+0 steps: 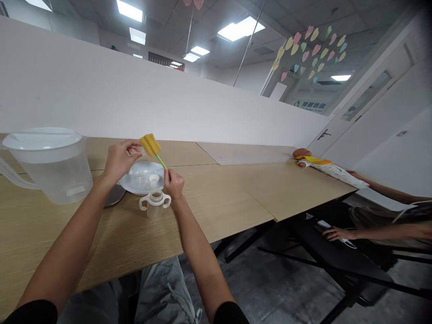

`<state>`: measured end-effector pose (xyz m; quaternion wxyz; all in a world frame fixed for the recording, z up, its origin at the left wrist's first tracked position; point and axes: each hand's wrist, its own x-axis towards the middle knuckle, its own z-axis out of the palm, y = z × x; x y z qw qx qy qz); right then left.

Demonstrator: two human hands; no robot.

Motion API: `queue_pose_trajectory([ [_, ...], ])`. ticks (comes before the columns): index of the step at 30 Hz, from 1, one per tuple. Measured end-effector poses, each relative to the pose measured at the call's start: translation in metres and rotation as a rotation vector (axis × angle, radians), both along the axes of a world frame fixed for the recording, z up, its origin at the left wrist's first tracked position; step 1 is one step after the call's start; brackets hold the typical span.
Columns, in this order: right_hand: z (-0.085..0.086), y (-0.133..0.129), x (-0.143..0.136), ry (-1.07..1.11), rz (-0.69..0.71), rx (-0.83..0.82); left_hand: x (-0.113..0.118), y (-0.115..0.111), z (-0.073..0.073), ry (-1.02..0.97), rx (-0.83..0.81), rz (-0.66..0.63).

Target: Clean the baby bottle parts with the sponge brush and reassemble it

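Observation:
A sponge bottle brush (150,144) with a yellow head and a thin green handle is held in my right hand (174,183), closed round the handle's lower end. My left hand (122,156) is just left of the sponge, fingers curled toward the thumb. Something clear seems to be at its fingertips, too faint to name. Below both hands stands a clear baby bottle (155,210) with a white two-handled collar, its top uncovered. Behind it, a shallow translucent bowl (126,185) contains a small white ring-like part (154,180) and other clear parts.
At the left stands a large clear lidded pitcher (64,175). A dark round disc (115,196) lies partly under my left forearm. On the wooden table (229,202), far right, are a yellow-and-white cloth (324,168) and a brown round object (301,153). Another person's hand (337,233) rests on a black chair.

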<state>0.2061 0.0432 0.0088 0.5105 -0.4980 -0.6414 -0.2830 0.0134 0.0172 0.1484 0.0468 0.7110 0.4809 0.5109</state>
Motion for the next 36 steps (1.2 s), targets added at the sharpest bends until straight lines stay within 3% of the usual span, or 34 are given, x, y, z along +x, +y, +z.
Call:
queue_pose_trajectory([
  [9, 0.0, 0.0, -0.002, -0.039, 0.015, 0.04, -0.009, 0.009, -0.006, -0.086, 0.034, 0.127],
  [24, 0.002, -0.002, -0.002, -0.053, 0.04, 0.042, -0.012, 0.012, -0.006, -0.043, -0.044, 0.214],
  [31, 0.002, -0.005, -0.002, -0.038, 0.063, 0.052, -0.023, 0.013, -0.006, 0.113, -0.055, 0.322],
  [36, 0.001, -0.005, -0.001, 0.034, 0.073, 0.029, -0.047, 0.03, -0.019, 0.403, -0.305, 0.376],
])
